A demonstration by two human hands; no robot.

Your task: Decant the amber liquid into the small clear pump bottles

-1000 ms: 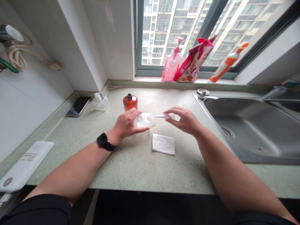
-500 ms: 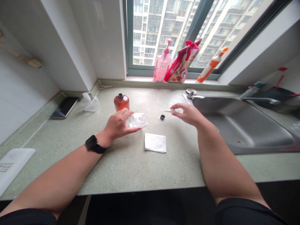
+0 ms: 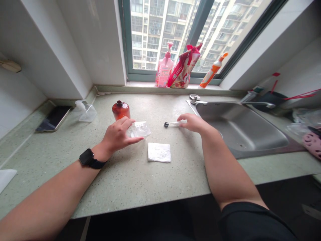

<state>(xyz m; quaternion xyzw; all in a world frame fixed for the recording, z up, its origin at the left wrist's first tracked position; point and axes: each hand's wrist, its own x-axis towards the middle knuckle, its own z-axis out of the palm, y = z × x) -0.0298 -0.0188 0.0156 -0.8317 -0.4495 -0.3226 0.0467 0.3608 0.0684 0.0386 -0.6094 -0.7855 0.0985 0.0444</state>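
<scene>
My left hand (image 3: 115,136) is wrapped round a clear plastic container (image 3: 141,130), tilted over with one end toward the middle of the counter. My fingers hide part of its shape. Behind that hand stands an open amber bottle (image 3: 120,110). Between the fingertips of my right hand (image 3: 192,122) is a thin, whitish see-through tube (image 3: 173,123), low over the counter. Its left tip reaches a small black cap (image 3: 166,125); whether they touch I cannot tell. A folded white tissue (image 3: 159,152) lies nearer to me, between both hands.
To the right is a steel sink (image 3: 240,129) with a faucet. A phone (image 3: 54,118) and a clear plastic holder (image 3: 85,112) lie at the left. A pink pump bottle (image 3: 163,72), a red bag (image 3: 184,68) and an orange bottle (image 3: 212,72) line the windowsill.
My right hand has brought the tube down and toward the black cap, so its tip now meets the cap in view. The left hand keeps its hold. The camera has turned slightly right.
</scene>
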